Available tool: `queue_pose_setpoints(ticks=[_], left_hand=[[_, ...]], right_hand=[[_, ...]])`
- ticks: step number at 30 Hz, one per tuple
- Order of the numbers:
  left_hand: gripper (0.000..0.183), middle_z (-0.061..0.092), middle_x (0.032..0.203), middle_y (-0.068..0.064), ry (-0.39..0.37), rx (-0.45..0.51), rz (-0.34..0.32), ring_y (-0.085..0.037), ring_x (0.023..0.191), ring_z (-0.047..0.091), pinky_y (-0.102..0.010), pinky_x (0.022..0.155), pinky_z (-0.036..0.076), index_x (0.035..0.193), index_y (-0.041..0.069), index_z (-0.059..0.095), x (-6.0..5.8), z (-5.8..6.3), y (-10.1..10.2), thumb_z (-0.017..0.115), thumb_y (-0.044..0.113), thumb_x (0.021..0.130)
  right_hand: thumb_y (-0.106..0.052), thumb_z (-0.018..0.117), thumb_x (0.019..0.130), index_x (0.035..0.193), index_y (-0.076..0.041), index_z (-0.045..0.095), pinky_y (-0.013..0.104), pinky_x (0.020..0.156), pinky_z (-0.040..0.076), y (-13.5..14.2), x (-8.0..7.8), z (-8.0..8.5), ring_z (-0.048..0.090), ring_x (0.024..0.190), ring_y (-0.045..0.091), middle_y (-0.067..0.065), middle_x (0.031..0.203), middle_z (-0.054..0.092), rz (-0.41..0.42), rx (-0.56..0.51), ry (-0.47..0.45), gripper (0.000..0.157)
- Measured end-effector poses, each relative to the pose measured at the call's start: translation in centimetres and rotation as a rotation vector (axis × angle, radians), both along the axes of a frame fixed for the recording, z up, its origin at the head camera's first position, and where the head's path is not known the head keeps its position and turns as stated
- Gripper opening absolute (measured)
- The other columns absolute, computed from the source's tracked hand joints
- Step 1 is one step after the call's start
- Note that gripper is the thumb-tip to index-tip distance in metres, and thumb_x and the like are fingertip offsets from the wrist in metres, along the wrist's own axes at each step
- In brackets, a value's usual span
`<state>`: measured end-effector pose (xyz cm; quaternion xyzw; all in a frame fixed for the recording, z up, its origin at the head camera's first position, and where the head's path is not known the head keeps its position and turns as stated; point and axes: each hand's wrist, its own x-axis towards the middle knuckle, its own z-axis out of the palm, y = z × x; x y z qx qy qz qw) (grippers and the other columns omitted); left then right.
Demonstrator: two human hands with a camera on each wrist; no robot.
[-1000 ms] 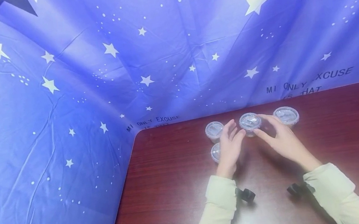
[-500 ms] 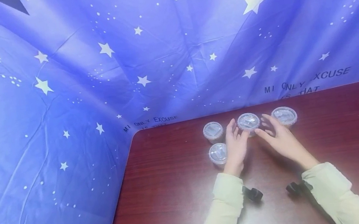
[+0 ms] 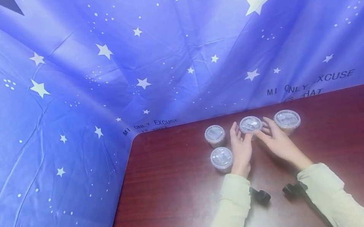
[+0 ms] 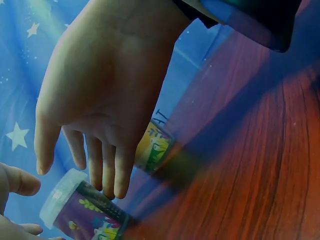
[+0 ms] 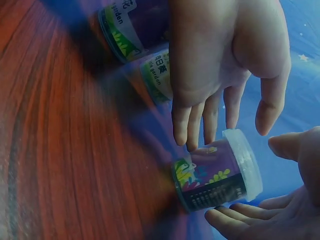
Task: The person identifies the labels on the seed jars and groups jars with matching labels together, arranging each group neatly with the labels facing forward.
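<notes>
A small lidded tub (image 3: 250, 123) stands on the table between my two hands. Its label is purple with printed leaves, and its lid (image 4: 60, 200) is translucent, as the wrist views show. My left hand (image 3: 242, 148) lies along the tub's left side, fingers nearly straight. On the other side is my right hand (image 3: 282, 144), its thumb toward the near rim. In the right wrist view, the right fingertips reach the tub's label (image 5: 210, 170) while the thumb stays apart from the lid. The left fingers (image 5: 245, 220) show at the tub's opposite side.
Two similar tubs stand left of my left hand, a far one (image 3: 215, 135) and a near one (image 3: 222, 159). A wider tub (image 3: 287, 120) sits just beyond my right hand. Behind the dark red table (image 3: 171, 191) hangs a blue star-printed cloth (image 3: 160, 55).
My right hand came off the middle tub's side, then closed in on it again. My left hand moved right toward it, uncovering the near left tub. The view turned slightly.
</notes>
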<state>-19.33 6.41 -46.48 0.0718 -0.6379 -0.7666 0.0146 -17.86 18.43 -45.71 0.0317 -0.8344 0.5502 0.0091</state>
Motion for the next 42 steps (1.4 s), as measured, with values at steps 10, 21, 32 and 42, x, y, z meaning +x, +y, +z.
queue_pose_setpoints(ticks=[10, 21, 32, 42], left_hand=[[0.056, 0.051, 0.145, -0.013, -0.009, 0.015, 0.002, -0.032, 0.137, 0.046, -0.047, 0.115, 0.038, 0.144, 0.015, 0.047, -0.5, -0.8, 0.4, 0.064, 0.004, 0.091], [0.053, 0.054, 0.141, -0.011, 0.012, 0.004, -0.01, -0.03, 0.134, 0.049, -0.046, 0.114, 0.04, 0.142, 0.016, 0.05, -0.4, -0.9, 0.1, 0.065, 0.007, 0.092], [0.051, 0.055, 0.141, -0.011, 0.034, -0.002, -0.03, -0.032, 0.134, 0.049, -0.045, 0.113, 0.041, 0.142, 0.019, 0.05, 0.1, 0.2, 0.0, 0.063, 0.008, 0.094], [0.051, 0.055, 0.141, -0.006, 0.085, 0.013, -0.056, -0.027, 0.135, 0.049, -0.041, 0.112, 0.042, 0.144, 0.016, 0.048, 0.9, 2.1, -0.3, 0.062, 0.006, 0.095]], right_hand=[[-0.021, 0.044, 0.106, 0.15, 0.014, 0.014, 0.064, 0.113, 0.029, 0.1, -0.8, -0.7, 0.032, 0.135, 0.058, 0.043, 0.148, 0.026, 0.011, 0.019, 0.024, 0.064], [-0.016, 0.044, 0.106, 0.148, 0.014, 0.021, 0.065, 0.111, 0.032, -0.1, -0.8, -0.7, 0.035, 0.133, 0.058, 0.044, 0.145, 0.032, 0.01, 0.013, 0.058, 0.057], [-0.017, 0.048, 0.105, 0.149, 0.011, 0.024, 0.066, 0.108, 0.034, 0.1, -0.1, 0.6, 0.036, 0.133, 0.058, 0.041, 0.146, 0.034, 0.009, -0.028, 0.077, 0.058], [-0.025, 0.05, 0.105, 0.151, 0.005, 0.025, 0.068, 0.105, 0.035, 0.1, 1.0, 2.3, 0.037, 0.132, 0.058, 0.039, 0.146, 0.036, -0.007, -0.022, 0.105, 0.06]])
